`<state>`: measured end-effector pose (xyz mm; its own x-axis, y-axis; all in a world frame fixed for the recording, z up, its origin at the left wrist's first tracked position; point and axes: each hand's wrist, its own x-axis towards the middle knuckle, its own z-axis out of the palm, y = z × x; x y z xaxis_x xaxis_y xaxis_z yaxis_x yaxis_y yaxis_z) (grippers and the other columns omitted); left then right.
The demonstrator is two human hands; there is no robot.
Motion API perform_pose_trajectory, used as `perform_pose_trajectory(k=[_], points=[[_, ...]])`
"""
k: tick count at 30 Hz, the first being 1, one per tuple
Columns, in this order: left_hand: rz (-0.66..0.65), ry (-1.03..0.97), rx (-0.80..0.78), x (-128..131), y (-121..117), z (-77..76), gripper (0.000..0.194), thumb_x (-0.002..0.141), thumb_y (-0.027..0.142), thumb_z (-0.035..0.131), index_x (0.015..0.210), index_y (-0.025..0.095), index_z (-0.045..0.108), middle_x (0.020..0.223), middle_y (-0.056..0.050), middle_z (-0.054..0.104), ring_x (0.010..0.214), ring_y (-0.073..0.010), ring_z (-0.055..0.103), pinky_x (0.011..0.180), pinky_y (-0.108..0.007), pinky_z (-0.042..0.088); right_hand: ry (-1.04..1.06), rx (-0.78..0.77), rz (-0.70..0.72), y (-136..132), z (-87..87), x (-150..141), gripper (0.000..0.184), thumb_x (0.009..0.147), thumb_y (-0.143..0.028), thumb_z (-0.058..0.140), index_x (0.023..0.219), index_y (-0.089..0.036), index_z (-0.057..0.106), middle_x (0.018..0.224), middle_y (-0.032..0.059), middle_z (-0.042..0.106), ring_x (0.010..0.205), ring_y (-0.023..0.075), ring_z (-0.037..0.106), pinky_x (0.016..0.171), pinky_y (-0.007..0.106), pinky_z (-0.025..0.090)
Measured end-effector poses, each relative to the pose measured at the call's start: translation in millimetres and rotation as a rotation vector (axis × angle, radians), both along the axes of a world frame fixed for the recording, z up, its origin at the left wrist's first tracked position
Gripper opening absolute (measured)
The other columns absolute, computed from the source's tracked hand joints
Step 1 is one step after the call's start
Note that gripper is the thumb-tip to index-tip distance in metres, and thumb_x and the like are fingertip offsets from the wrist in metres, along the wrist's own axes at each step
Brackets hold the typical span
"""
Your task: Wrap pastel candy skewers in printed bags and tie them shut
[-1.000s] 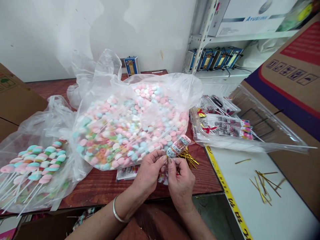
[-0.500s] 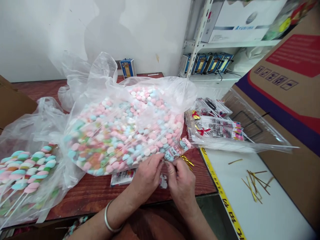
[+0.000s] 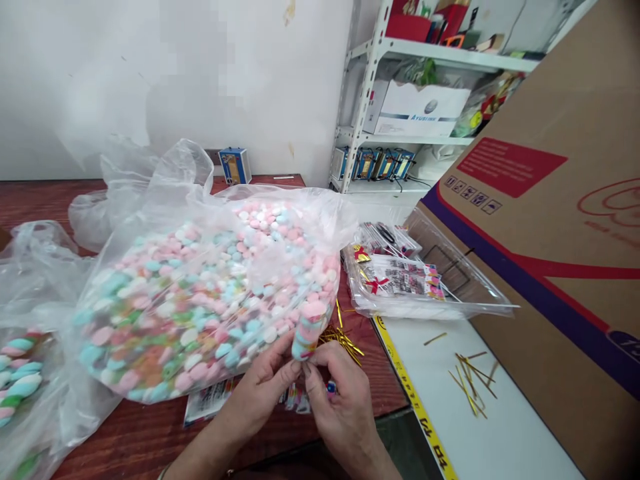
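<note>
My left hand (image 3: 263,387) and my right hand (image 3: 340,393) meet at the table's front edge, fingers pinched together at the bottom end of a small wrapped candy skewer (image 3: 309,328) that stands up between them, pink and blue in a clear sleeve. Right behind it lies a big clear plastic bag of pastel marshmallow candies (image 3: 200,300). A bunch of gold twist ties (image 3: 345,339) lies on the wooden table (image 3: 150,433) just right of my hands. Printed empty sleeves (image 3: 215,399) lie under my left hand.
A clear bag of finished wrapped skewers (image 3: 405,277) lies to the right. Loose gold ties (image 3: 470,380) are scattered on a white surface (image 3: 500,427). A large cardboard box (image 3: 560,220) stands at far right, another bag of twisted marshmallow sticks (image 3: 20,373) at far left, shelves (image 3: 380,100) behind.
The view has swung up and right. The wrapped skewer has turned from tilted rightward to nearly upright between my fingers, and my hands have stayed pinched at its lower end.
</note>
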<state>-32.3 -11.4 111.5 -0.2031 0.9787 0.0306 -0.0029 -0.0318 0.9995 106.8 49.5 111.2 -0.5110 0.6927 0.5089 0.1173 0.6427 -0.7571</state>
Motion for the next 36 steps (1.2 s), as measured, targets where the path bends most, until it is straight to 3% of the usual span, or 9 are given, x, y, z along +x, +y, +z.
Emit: perform_pose_trajectory(k=[5, 8, 13, 16, 19, 24, 30, 33, 36], points=[[-0.084, 0.056, 0.068, -12, -12, 17.4, 0.016, 0.089, 0.028, 0.065, 0.095, 0.028, 0.079, 0.141, -0.009, 0.06, 0.131, -0.0304, 0.055, 0.108, -0.049, 0.046, -0.092, 0.032, 0.136, 1, 6.0, 15, 0.013, 0.093, -0.013, 0.051, 0.083, -0.021, 0.055, 0.078, 0.0011, 0.06, 0.073, 0.0155, 0.057, 0.064, 0.026, 0.042], [-0.126, 0.32, 0.147, -14, -18, 20.7, 0.032, 0.092, 0.014, 0.053, 0.081, 0.028, 0.08, 0.154, -0.003, 0.047, 0.143, -0.0288, 0.042, 0.117, -0.053, 0.032, -0.071, -0.048, 0.121, 3, 13.9, 23, 0.016, 0.094, -0.016, 0.051, 0.08, -0.021, 0.054, 0.076, -0.0003, 0.059, 0.069, 0.0137, 0.056, 0.063, 0.024, 0.041], [-0.061, 0.735, 0.121, -9, -19, 22.8, 0.048, 0.091, 0.003, 0.043, 0.116, 0.03, 0.073, 0.165, -0.004, 0.024, 0.151, -0.0278, 0.02, 0.118, -0.055, 0.027, -0.058, -0.137, 0.153, -1, 27.2, 23, 0.019, 0.093, -0.021, 0.055, 0.074, -0.021, 0.056, 0.07, -0.0016, 0.057, 0.061, 0.0121, 0.053, 0.056, 0.022, 0.039], [0.013, 0.721, 0.169, -4, -22, 35.2, 0.052, 0.09, 0.001, 0.045, 0.124, 0.03, 0.07, 0.164, -0.006, 0.024, 0.149, -0.027, 0.027, 0.118, -0.049, 0.032, 0.005, -0.432, 0.215, -5, 17.2, 20, 0.022, 0.09, -0.029, 0.06, 0.07, -0.021, 0.056, 0.066, -0.0016, 0.057, 0.059, 0.0135, 0.054, 0.054, 0.023, 0.043], [-0.142, 0.687, 0.282, -5, -32, 52.4, 0.051, 0.086, 0.0, 0.056, 0.122, 0.033, 0.072, 0.158, -0.004, 0.04, 0.144, -0.0267, 0.039, 0.118, -0.045, 0.032, 0.127, -0.769, 0.225, -5, -2.8, 21, 0.024, 0.089, -0.042, 0.063, 0.074, -0.023, 0.058, 0.067, 0.0009, 0.059, 0.057, 0.0172, 0.058, 0.052, 0.027, 0.05], [-0.036, 0.357, 0.16, -15, -61, 61.9, 0.076, 0.08, 0.019, 0.075, 0.149, 0.03, 0.045, 0.15, -0.011, 0.052, 0.136, -0.0331, 0.05, 0.102, -0.042, 0.051, 0.064, -0.52, 0.213, -19, -11.3, -2, 0.012, 0.088, -0.039, 0.066, 0.08, -0.03, 0.067, 0.075, 0.0067, 0.066, 0.064, 0.0217, 0.065, 0.056, 0.029, 0.055], [0.314, -0.072, -0.28, -50, -158, 40.7, 0.071, 0.084, 0.027, 0.067, 0.15, 0.037, 0.042, 0.127, -0.009, 0.069, 0.083, -0.0211, 0.071, 0.058, -0.027, 0.055, -0.019, -0.132, 0.553, -46, 17.6, -47, 0.017, 0.094, -0.023, 0.057, 0.105, -0.025, 0.07, 0.093, 0.0042, 0.074, 0.085, 0.0196, 0.071, 0.074, 0.027, 0.056], [0.537, -0.05, -0.495, -74, -241, 11.7, 0.058, 0.075, 0.03, 0.075, 0.132, 0.028, 0.063, 0.108, -0.008, 0.073, 0.082, -0.0211, 0.067, 0.069, -0.03, 0.055, -0.079, -0.085, 0.436, -28, 15.0, -45, 0.015, 0.095, -0.025, 0.058, 0.1, -0.025, 0.071, 0.089, 0.0016, 0.075, 0.079, 0.0175, 0.07, 0.07, 0.023, 0.053], [0.643, -0.061, -0.874, -86, -322, -32.3, 0.062, 0.069, 0.038, 0.074, 0.129, 0.029, 0.062, 0.09, -0.002, 0.072, 0.069, -0.0199, 0.063, 0.059, -0.029, 0.051, -0.237, -0.125, 0.341, -7, 0.0, -28, 0.018, 0.095, -0.033, 0.057, 0.09, -0.024, 0.072, 0.081, 0.0005, 0.075, 0.07, 0.0173, 0.069, 0.062, 0.024, 0.051]])
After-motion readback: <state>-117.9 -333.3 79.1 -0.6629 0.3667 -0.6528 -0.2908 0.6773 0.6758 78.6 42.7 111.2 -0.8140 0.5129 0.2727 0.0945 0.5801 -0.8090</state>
